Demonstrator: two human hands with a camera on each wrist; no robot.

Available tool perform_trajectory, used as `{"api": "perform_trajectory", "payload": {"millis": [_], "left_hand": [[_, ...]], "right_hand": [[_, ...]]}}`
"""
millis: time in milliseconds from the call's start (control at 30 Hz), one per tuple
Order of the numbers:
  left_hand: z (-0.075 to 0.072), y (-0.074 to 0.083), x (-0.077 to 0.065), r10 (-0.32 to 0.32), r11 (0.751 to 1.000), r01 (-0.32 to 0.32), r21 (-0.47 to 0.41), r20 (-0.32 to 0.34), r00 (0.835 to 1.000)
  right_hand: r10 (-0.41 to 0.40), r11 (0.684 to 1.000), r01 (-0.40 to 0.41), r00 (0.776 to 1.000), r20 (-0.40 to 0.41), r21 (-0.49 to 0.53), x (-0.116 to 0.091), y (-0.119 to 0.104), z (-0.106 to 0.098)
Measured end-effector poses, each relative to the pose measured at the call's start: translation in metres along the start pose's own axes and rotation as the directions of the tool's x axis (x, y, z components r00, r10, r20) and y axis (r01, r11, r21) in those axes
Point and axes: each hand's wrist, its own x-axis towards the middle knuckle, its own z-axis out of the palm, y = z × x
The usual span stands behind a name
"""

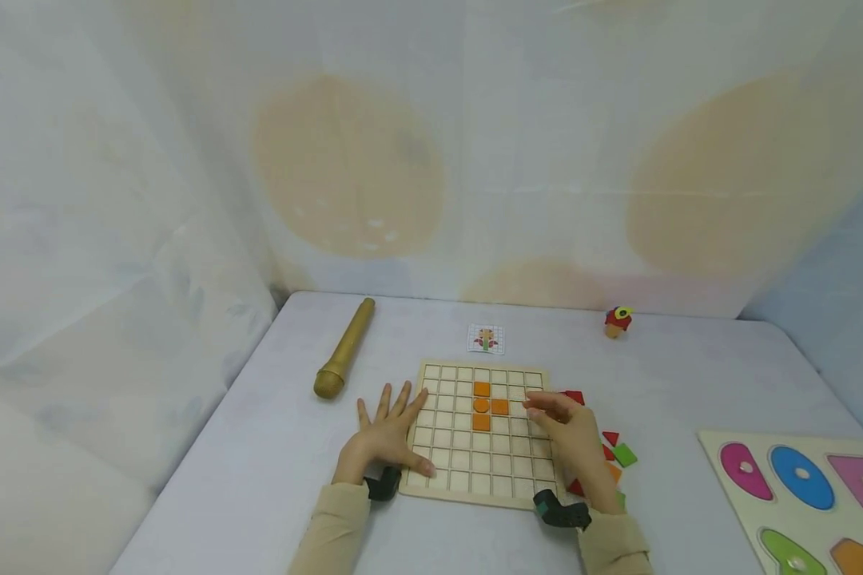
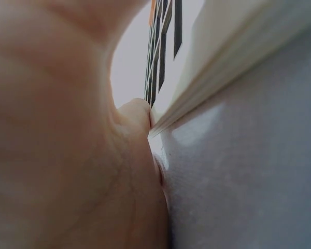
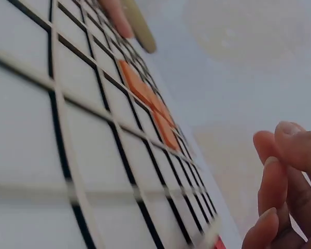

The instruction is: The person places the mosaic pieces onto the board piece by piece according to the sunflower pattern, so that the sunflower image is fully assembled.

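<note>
A square wooden grid board lies on the table. Three orange square tiles and an orange round tile sit in its cells, the squares above, below and right of the round one. My left hand is spread over the board's left edge, its thumb and fingertips on the border. Above the board's right side hovers my right hand, fingers loosely bent and thumb near the index finger; no piece shows between them in the right wrist view. In the left wrist view my palm hides much of the board.
Red, green and orange pieces lie right of the board, partly behind my right arm. A pattern card lies beyond it. A gold microphone-shaped object is at left, a small parrot figure at back right, a shape puzzle at right.
</note>
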Motion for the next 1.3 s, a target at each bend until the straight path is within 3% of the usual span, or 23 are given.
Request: {"api": "perform_trajectory", "payload": {"millis": [167,300,367,467,600,767,933,1100,1300], "left_hand": [[-0.001,0.002,0.000,0.009,1.000,-0.009,-0.012,0.011,1.000],[0.000,-0.001,0.000,0.018,0.999,-0.017,-0.029,0.020,1.000],[0.000,-0.002,-0.002,0.024,0.999,-0.023,-0.038,0.016,1.000],[0.000,-0.003,-0.003,0.030,0.998,-0.029,-0.050,0.021,0.999],[0.000,-0.004,-0.004,0.040,0.998,-0.039,-0.055,0.019,0.999],[-0.003,-0.003,-0.002,0.041,0.998,-0.041,-0.047,0.013,0.999],[-0.004,0.000,0.000,0.033,0.999,-0.032,-0.029,0.019,0.999],[0.000,-0.002,-0.001,0.023,0.999,-0.022,-0.027,0.037,0.999],[-0.001,-0.003,-0.003,0.029,0.999,-0.028,-0.036,0.019,0.999]], "right_hand": [[0.046,0.999,-0.045,0.990,-0.130,0.010,-0.018,0.020,-0.043],[0.179,0.978,-0.198,0.960,-0.213,-0.071,-0.032,0.043,-0.074],[0.255,0.951,-0.284,0.944,-0.209,-0.121,-0.039,0.052,-0.084],[0.316,0.923,-0.341,0.936,-0.152,-0.177,-0.047,0.061,-0.094],[0.316,0.918,-0.326,0.945,-0.079,-0.224,-0.051,0.064,-0.097],[0.298,0.908,-0.299,0.953,-0.050,-0.293,-0.049,0.060,-0.092],[0.225,0.890,-0.236,0.972,-0.076,-0.390,-0.047,0.059,-0.089],[0.188,0.868,-0.218,0.976,-0.110,-0.447,-0.047,0.063,-0.087],[0.187,0.877,-0.239,0.969,-0.161,-0.417,-0.045,0.065,-0.083]]}}
